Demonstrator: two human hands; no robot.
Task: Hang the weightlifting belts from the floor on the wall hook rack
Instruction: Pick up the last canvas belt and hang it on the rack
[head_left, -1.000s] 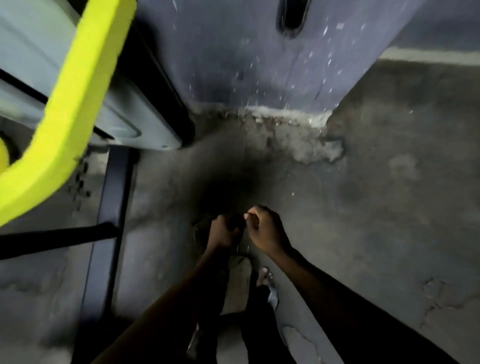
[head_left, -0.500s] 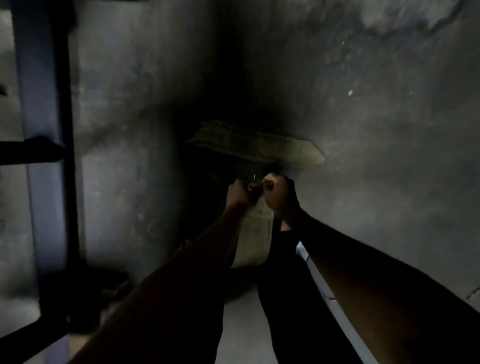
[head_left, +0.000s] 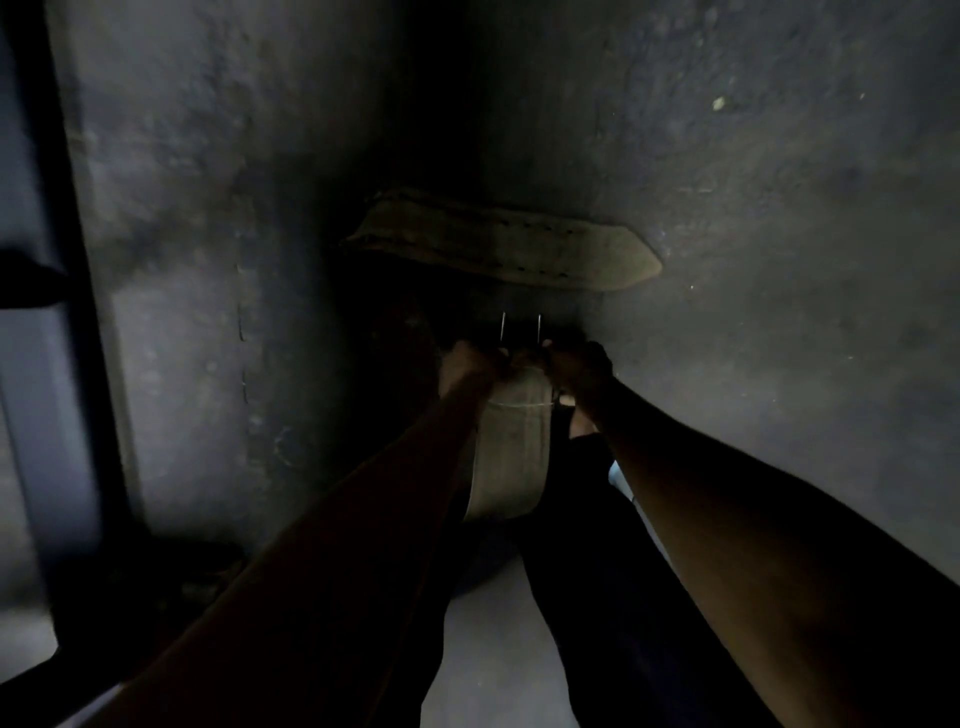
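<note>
A pale tan weightlifting belt (head_left: 511, 452) hangs down between my forearms. My left hand (head_left: 467, 364) and my right hand (head_left: 576, 364) are both closed on its upper end, side by side. Two thin metal buckle prongs (head_left: 521, 328) stick up just above my fingers. The belt's tapered tongue end (head_left: 509, 241), with a row of holes, lies across the dim concrete floor (head_left: 753, 234) just beyond my hands. The scene is very dark, and the stretch of belt between hands and tongue is lost in shadow. No wall hook rack is in view.
A dark metal equipment frame (head_left: 67, 260) runs down the left side, with a crossbar near the bottom left. My dark-trousered legs (head_left: 597, 571) and a bare foot show below my arms. Rough concrete stretches to the right.
The view has dropped from the wall base and the yellow machine part to the floor. My hands have stayed together on the belt end, and the buckle prongs now show above them.
</note>
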